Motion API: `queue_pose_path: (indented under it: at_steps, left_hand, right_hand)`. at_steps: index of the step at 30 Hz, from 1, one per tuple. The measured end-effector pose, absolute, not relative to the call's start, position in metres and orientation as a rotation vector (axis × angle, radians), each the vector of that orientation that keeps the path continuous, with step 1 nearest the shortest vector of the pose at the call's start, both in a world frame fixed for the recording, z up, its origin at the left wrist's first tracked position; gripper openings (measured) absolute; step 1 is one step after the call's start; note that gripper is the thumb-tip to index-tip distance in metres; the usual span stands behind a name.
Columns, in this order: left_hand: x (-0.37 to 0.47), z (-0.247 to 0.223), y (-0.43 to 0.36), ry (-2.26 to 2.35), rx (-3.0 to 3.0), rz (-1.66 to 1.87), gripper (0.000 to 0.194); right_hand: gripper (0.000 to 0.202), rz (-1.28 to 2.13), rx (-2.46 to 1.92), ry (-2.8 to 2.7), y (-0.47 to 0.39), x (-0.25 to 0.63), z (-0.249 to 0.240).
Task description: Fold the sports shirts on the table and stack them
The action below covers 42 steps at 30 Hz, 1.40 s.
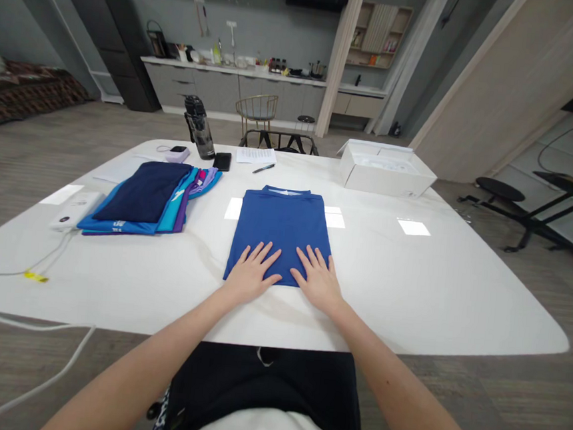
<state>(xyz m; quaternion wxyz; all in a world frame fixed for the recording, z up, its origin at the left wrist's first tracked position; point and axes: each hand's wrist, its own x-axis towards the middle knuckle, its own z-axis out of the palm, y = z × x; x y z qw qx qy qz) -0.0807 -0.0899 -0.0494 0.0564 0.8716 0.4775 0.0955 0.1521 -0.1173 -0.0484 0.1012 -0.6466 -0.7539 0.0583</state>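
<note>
A blue shirt (281, 224), folded into a neat rectangle with its collar at the far end, lies flat on the white table (411, 279) in front of me. My left hand (254, 274) rests palm down on its near left corner, fingers spread. On the near right corner my right hand (317, 278) lies flat in the same way, fingers apart. Neither hand grasps anything. To the left is a stack of folded clothes (145, 192), dark navy on top with blue, teal and purple layers below.
A white power strip (77, 210) with a trailing cable (31, 323) sits left of the stack. Toward the back stand a water bottle (200, 127), a phone (222, 162), paper (256, 155) with a pen (263, 169), and an open white box (388, 170) at right.
</note>
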Motion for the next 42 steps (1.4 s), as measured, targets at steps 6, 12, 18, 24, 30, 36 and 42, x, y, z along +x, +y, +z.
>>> queue_pose_path:
  at_steps: [6, 12, 18, 24, 30, 36, 42]
  left_hand:
    - [-0.099, -0.045, -0.093, 1.483, 2.565, 0.234, 0.073]
    - [-0.102, -0.033, -0.085, 1.635, 2.451, 0.307, 0.076]
    - [-0.088, -0.037, -0.079, 1.576, 2.581, 0.328, 0.066]
    - [-0.086, -0.046, -0.063, 1.638, 2.567, 0.316, 0.061]
    - [-0.089, -0.055, -0.057, 1.648, 2.544, 0.332, 0.061]
    - [-0.064, -0.053, -0.059, 1.623, 2.551, 0.321, 0.066]
    - [0.021, -0.055, -0.052, 1.559, 2.558, 0.354, 0.072]
  right_hand:
    - [0.065, 0.211, -1.995, -2.159, -0.132, 0.184, -0.046]
    - [0.069, 0.128, -2.232, -1.777, -0.105, 0.195, -0.029]
    - [0.056, 0.620, -2.371, -1.502, -0.035, 0.205, -0.020]
    - [0.045, 0.673, -2.360, -1.534, 0.002, 0.194, -0.019]
    - [0.039, 0.483, -2.341, -1.591, -0.009, 0.178, -0.023]
    - [0.034, 0.230, -2.357, -1.670, -0.015, 0.195, -0.025]
    - [0.033, 0.118, -2.489, -1.582, -0.012, 0.269, -0.027]
